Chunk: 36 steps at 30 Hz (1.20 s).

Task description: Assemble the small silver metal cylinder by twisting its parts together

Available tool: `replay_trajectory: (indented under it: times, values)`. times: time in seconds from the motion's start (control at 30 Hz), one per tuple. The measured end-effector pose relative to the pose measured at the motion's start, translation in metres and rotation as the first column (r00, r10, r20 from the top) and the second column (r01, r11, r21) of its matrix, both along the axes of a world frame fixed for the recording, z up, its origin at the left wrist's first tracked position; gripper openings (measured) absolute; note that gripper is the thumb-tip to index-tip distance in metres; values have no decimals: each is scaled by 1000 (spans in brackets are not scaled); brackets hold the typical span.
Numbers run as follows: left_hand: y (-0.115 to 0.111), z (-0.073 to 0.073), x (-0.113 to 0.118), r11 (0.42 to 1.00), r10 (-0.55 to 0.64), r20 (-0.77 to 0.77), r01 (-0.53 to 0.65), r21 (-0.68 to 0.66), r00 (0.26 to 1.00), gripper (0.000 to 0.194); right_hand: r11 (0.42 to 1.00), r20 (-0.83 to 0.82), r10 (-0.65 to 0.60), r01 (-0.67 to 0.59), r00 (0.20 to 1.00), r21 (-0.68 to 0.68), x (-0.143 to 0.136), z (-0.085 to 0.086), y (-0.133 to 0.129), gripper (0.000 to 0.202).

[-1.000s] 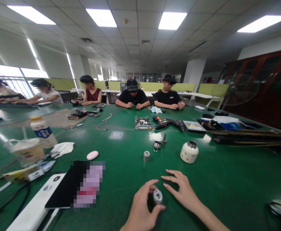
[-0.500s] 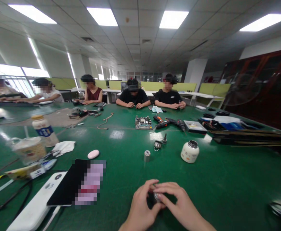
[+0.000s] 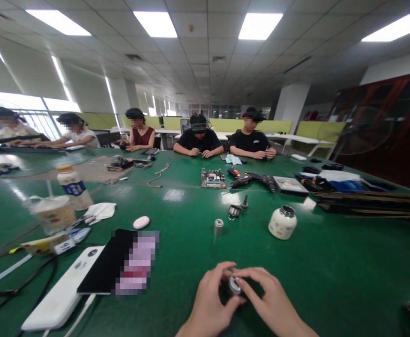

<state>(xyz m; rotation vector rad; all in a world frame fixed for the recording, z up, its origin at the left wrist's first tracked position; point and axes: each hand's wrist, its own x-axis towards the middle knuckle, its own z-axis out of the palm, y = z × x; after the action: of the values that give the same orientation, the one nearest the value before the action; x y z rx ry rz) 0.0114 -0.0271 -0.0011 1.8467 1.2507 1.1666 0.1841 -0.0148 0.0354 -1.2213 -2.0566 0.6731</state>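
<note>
Near the front edge of the green table, a small round metal part [image 3: 234,285] sits between my two hands. My left hand [image 3: 213,299] curls around its left side, with the thumb below and the fingers above. From the right, my right hand [image 3: 270,295] grips it, thumb and fingertips at its top. Fingers partly cover the part. Beyond my hands stands a small metal cylinder [image 3: 219,227]. Behind that lie a metal cup-like piece with a ring [image 3: 234,212] and a dark metal piece with a stem [image 3: 244,202].
A cream jar [image 3: 282,223] stands open to the right. On the left are a white power bank [image 3: 64,290], a phone [image 3: 108,262], a pink oval object [image 3: 141,222] and a bottle [image 3: 74,187]. A circuit board [image 3: 212,178] and power drills [image 3: 240,181] lie farther back; people sit beyond.
The whole view has shifted slightly, so the table items appear farther right. More of the metal part's round face shows between my hands, which keep nearly the same grip.
</note>
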Motion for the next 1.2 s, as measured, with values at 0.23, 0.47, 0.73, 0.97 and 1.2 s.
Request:
replay_trajectory:
  times: [0.23, 0.47, 0.73, 0.97, 1.2]
  values:
    - [-1, -2, -1, 1000, 6, -5, -6, 16, 1000, 59, 999, -42, 7, -6, 999, 39, -1, -5, 2, 20]
    - [-1, -4, -1, 998, -3, -7, 3, 55, 1000, 55, 1000, -95, 28, -26, 995, 15, -2, -9, 2, 15]
    - [-5, 7, -2, 993, -30, -26, 32, 115, 999, 52, 992, -284, 67, -93, 956, -80, -4, -25, 2, 15]
    - [-5, 18, -10, 990, -30, 58, 22, 136, 998, 17, 967, -358, 48, -133, 933, -216, -4, -28, 11, 24]
    - [2, 14, -6, 989, 77, 73, -85, 119, 994, 9, 961, -317, 72, -151, 946, -232, -4, -24, 8, 23]
